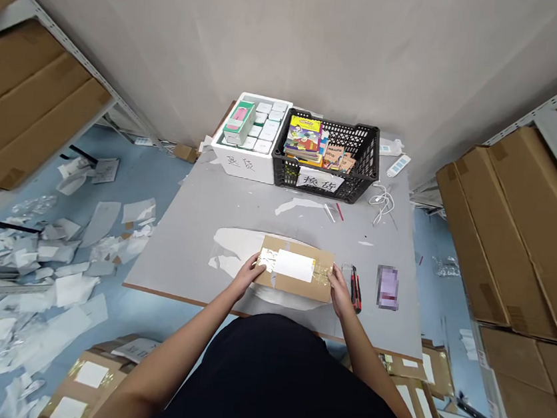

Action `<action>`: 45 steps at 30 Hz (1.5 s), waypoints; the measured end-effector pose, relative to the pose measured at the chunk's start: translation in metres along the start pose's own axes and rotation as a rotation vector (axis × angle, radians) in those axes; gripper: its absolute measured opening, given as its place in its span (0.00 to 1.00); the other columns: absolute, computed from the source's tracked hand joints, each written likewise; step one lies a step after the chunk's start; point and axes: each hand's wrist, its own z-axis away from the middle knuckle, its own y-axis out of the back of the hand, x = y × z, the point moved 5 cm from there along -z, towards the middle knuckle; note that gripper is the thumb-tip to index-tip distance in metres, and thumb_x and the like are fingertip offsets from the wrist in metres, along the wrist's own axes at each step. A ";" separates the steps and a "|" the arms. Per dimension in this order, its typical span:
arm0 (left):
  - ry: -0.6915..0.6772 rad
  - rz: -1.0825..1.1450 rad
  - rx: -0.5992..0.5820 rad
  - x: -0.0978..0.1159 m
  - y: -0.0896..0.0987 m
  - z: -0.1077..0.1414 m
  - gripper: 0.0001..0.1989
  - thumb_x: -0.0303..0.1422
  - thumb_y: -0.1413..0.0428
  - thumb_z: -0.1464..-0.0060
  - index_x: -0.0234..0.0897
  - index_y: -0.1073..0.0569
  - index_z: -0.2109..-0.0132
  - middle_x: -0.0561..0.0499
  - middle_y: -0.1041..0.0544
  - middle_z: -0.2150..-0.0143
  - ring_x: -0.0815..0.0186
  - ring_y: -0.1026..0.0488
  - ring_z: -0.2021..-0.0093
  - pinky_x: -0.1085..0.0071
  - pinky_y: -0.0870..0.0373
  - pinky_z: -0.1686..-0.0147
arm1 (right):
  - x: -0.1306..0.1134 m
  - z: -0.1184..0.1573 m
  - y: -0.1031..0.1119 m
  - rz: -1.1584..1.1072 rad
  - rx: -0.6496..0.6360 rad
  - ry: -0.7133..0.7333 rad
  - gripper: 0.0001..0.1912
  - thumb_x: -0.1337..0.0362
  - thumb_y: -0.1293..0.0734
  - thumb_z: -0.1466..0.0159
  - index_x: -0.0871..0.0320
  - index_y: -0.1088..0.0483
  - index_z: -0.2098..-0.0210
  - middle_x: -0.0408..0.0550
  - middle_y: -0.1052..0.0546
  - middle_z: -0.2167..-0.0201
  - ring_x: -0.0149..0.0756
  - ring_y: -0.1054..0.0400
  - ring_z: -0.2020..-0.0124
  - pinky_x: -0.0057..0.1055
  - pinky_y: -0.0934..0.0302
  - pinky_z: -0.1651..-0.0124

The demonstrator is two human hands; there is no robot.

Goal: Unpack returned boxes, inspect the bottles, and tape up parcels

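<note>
Between my two hands is a brown cardboard box (322,293) with a white label (295,265) on top and clear tape at its right end. My left hand (250,272) grips the box's left end, thumb on top. At the opposite end my right hand (339,288) holds on, its fingers partly hidden by the box edge. Under the box, a white worn patch (235,239) shows on the grey table (178,244). A red and black utility knife (356,289) lies just right of my right hand.
At the back stand a white foam box (250,167) of small cartons and a black crate (363,172) of books. A blurred phone-like item (388,287) and a white cable (384,204) lie rightward. Shelves with cartons (523,223) flank the table; paper scraps (73,289) litter the floor.
</note>
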 end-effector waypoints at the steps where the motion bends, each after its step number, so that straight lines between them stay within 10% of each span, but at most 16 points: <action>1: -0.012 0.008 -0.017 -0.001 -0.002 0.002 0.34 0.47 0.40 0.49 0.44 0.36 0.37 0.44 0.30 0.39 0.52 0.31 0.42 0.59 0.34 0.44 | 0.000 0.001 -0.001 -0.027 0.004 0.021 0.34 0.45 0.31 0.44 0.48 0.34 0.40 0.48 0.34 0.37 0.47 0.35 0.40 0.40 0.35 0.44; 9: -0.118 -0.190 0.102 -0.006 -0.003 0.011 0.35 0.48 0.42 0.46 0.42 0.39 0.35 0.42 0.35 0.35 0.52 0.32 0.40 0.57 0.34 0.43 | 0.020 0.008 0.017 0.016 0.085 0.053 0.33 0.42 0.34 0.41 0.55 0.31 0.44 0.54 0.28 0.42 0.47 0.33 0.42 0.43 0.37 0.43; 15: -0.464 -0.798 0.217 0.009 -0.009 0.037 0.28 0.42 0.47 0.40 0.41 0.40 0.35 0.40 0.41 0.32 0.50 0.43 0.33 0.50 0.40 0.38 | 0.049 0.021 0.091 0.456 0.463 0.179 0.31 0.45 0.40 0.39 0.62 0.29 0.47 0.62 0.26 0.47 0.51 0.33 0.46 0.48 0.40 0.43; 20: -0.778 -1.178 0.109 0.019 -0.033 0.055 0.18 0.36 0.50 0.36 0.41 0.31 0.42 0.40 0.35 0.37 0.48 0.44 0.33 0.45 0.43 0.38 | 0.057 0.017 0.129 0.861 0.504 0.080 0.30 0.56 0.43 0.36 0.65 0.36 0.39 0.63 0.29 0.45 0.49 0.36 0.44 0.43 0.44 0.42; 34: -0.837 -1.493 0.032 0.015 -0.076 0.072 0.21 0.31 0.50 0.38 0.36 0.33 0.39 0.37 0.32 0.40 0.46 0.39 0.37 0.48 0.41 0.41 | 0.055 -0.011 0.141 0.851 0.508 -0.145 0.21 0.66 0.34 0.45 0.64 0.29 0.52 0.63 0.27 0.53 0.51 0.33 0.48 0.39 0.42 0.46; 45: -0.741 -1.542 0.034 0.020 -0.087 0.074 0.24 0.31 0.49 0.40 0.37 0.35 0.37 0.36 0.35 0.36 0.44 0.42 0.35 0.45 0.45 0.39 | 0.033 0.025 0.113 0.387 0.317 -0.054 0.21 0.47 0.37 0.42 0.56 0.36 0.57 0.41 0.26 0.74 0.38 0.27 0.73 0.34 0.31 0.69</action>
